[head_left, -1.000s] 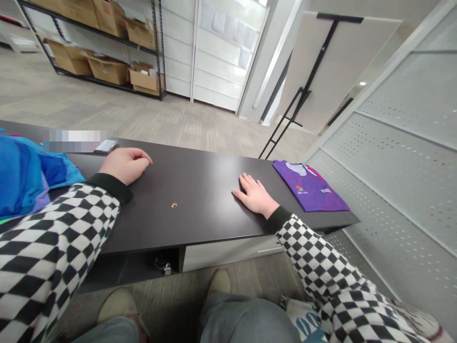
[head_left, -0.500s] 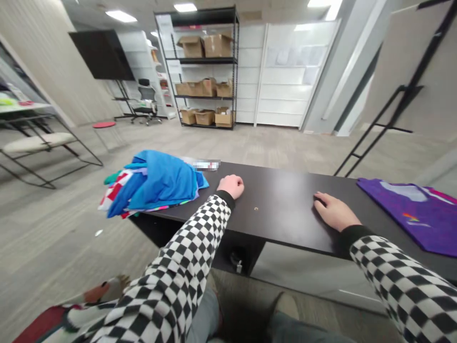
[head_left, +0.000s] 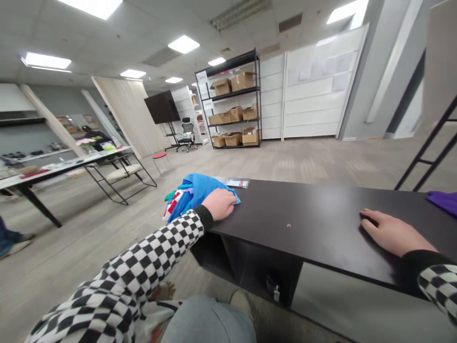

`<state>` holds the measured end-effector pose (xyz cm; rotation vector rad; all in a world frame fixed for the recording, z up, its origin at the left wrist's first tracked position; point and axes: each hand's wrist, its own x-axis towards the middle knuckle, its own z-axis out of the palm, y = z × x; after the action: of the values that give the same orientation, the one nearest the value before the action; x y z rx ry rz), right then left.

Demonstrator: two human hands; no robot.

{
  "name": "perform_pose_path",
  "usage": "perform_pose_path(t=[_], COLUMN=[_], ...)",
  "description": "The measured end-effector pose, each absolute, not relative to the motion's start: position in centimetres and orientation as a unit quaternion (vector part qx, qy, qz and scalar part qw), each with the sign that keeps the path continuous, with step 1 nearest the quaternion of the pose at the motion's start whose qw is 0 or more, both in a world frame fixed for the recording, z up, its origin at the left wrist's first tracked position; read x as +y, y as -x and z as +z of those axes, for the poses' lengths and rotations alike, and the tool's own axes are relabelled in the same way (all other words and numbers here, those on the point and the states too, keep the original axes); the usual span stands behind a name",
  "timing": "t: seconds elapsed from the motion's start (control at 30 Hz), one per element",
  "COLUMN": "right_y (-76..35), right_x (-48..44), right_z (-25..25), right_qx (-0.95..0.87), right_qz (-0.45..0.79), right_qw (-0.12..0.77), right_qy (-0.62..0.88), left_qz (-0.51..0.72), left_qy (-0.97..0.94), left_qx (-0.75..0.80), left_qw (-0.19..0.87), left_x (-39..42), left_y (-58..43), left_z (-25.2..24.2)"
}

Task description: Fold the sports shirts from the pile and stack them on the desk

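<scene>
My left hand (head_left: pixel 220 204), its fingers curled, is at the near right side of a heap of folded clothes. A blue garment (head_left: pixel 200 185) lies on top of the heap, with red-and-white checked cloth (head_left: pixel 173 206) and a bit of green cloth (head_left: pixel 170 196) below it at the left. Whether the curled fingers grip any cloth is hidden. On the dark tabletop (head_left: pixel 307 209) my right hand (head_left: pixel 391 232) rests palm down, fingers stretched out, holding nothing. Further right, part of a purple garment (head_left: pixel 442 202) shows at the picture's edge.
A small pale packet (head_left: pixel 238 183), blurred out, lies at the table's far edge behind the clothes. Open cubbies (head_left: pixel 246 267) sit under the tabletop. A black easel-like stand (head_left: pixel 428 152) rises at the right. Across the room, a person (head_left: pixel 95 138) is behind a long table (head_left: pixel 71 164).
My left hand has moved left from the bare tabletop to the clothes heap. The view has swung left and up; my right hand still rests on the table.
</scene>
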<state>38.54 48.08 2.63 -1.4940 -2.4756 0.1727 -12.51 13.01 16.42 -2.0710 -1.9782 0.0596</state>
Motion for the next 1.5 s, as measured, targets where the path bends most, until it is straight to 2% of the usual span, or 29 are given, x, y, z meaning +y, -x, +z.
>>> perform_pose_path(t=[0.13,0.23,0.53,0.77,0.97,1.23,1.37,1.5], right_y=[-38.4,-38.2,-37.7,-37.2,-37.2,-37.1,-37.0,-37.0], right_x=[48.1,47.7,46.4,45.1,45.0,45.3,45.0,45.0], right_z=[2.4,2.6,3.7,4.8,4.8,4.4,4.6,4.4], right_qx=[-0.851,-0.853,-0.857,-0.86,-0.863,-0.859,-0.86,-0.861], right_qz=[0.054,0.058,0.035,0.023,0.032,0.033,0.032,0.032], right_qw=[0.128,0.131,0.121,0.101,0.126,0.158,0.158,0.159], right_qy=[0.506,0.502,0.499,0.5,0.489,0.486,0.484,0.481], left_qz=[-0.054,-0.031,0.167,0.198,0.205,0.171,0.158,0.085], left_qy=[0.548,0.497,0.489,0.499,0.433,0.454,0.456,0.432], left_qx=[-0.816,-0.856,-0.844,-0.831,-0.871,-0.869,-0.869,-0.895], left_qw=[0.176,0.141,0.144,0.147,0.106,0.1,0.106,0.074], left_x=[9.2,7.8,10.8,11.8,12.1,12.0,13.2,15.4], left_y=[21.4,25.1,22.3,22.6,23.4,22.9,23.1,23.9], left_z=[22.1,24.1,22.9,21.7,22.1,22.2,23.9,27.0])
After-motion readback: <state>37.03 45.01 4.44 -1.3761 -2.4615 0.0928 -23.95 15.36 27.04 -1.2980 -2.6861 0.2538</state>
